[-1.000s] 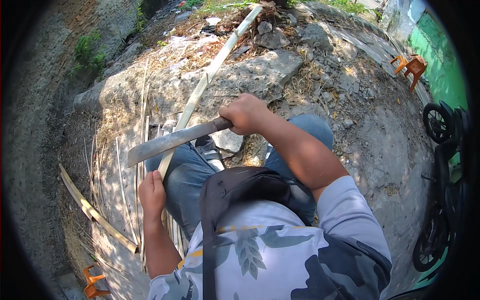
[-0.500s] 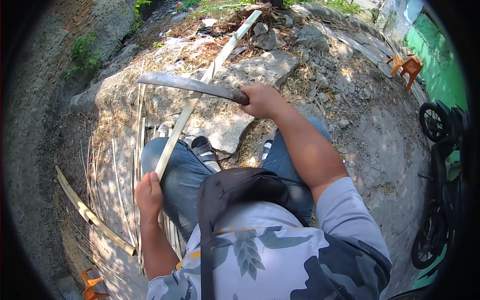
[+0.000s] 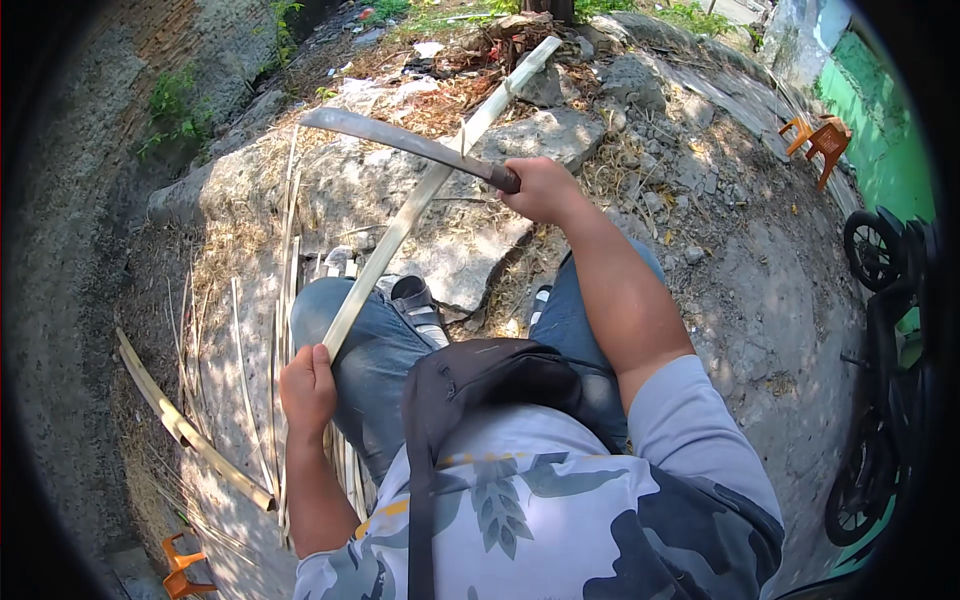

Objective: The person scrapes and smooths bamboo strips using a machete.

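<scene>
A long pale split-bamboo strip (image 3: 398,228) slants from my left side up toward the far ground, passing over my left knee. My left hand (image 3: 308,385) is closed round its near end, thumb along the top. In my right hand (image 3: 541,190) is the dark handle of a machete, gripped with the fingers wrapped about it. The long, slightly curved machete blade (image 3: 395,137) points left and crosses the strip's upper half. A thin sliver stands up from the strip beside the blade; whether the edge touches the strip, I cannot tell.
Several thin bamboo strips (image 3: 240,370) and a thicker bamboo piece (image 3: 195,440) lie on the ground at left. A broken concrete slab (image 3: 465,262) and rubble lie ahead. An orange chair (image 3: 826,148) and a motorcycle (image 3: 875,350) stand at right; another orange chair (image 3: 182,570) is lower left.
The machete has shifted a little to the right, its blade tilting more down toward the handle. The strip's far end has swung right and slightly lower. Both hands keep their grips.
</scene>
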Available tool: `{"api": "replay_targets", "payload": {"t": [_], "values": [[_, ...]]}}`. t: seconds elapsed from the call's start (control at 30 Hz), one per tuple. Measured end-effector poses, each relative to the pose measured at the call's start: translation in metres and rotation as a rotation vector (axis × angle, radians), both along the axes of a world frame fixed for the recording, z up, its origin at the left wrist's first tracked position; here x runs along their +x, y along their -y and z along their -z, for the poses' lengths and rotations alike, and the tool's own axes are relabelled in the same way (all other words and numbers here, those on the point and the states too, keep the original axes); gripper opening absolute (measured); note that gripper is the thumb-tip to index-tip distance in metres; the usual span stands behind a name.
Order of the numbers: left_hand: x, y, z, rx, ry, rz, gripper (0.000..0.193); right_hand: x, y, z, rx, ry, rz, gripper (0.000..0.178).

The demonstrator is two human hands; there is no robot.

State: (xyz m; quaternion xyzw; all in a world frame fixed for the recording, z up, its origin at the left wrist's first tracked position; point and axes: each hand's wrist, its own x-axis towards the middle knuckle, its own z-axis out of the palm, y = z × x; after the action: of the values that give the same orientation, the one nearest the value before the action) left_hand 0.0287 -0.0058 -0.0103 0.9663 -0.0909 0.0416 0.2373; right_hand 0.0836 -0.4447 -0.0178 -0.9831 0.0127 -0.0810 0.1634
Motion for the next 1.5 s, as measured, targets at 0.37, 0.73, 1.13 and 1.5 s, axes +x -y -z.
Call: {"api": "replay_targets", "payload": {"t": [0.37, 0.73, 1.13, 1.5], "values": [[0.003, -0.01, 0.006, -0.067, -0.025, -0.007, 0.045, -0.009, -0.033, 0.002, 0.016, 0.014, -0.16, 0.017], [0.002, -0.007, 0.013, -0.064, 0.055, 0.038, 0.044, 0.002, 0.013, -0.001, 0.212, 0.07, 0.13, 0.021], [0.002, -0.006, 0.004, -0.079, -0.036, -0.022, 0.045, -0.01, -0.043, -0.007, -0.111, 0.005, -0.331, 0.015], [0.003, -0.013, 0.015, -0.186, -0.005, 0.014, 0.044, 0.007, 0.037, -0.001, 0.46, 0.079, 0.443, 0.03]]}}
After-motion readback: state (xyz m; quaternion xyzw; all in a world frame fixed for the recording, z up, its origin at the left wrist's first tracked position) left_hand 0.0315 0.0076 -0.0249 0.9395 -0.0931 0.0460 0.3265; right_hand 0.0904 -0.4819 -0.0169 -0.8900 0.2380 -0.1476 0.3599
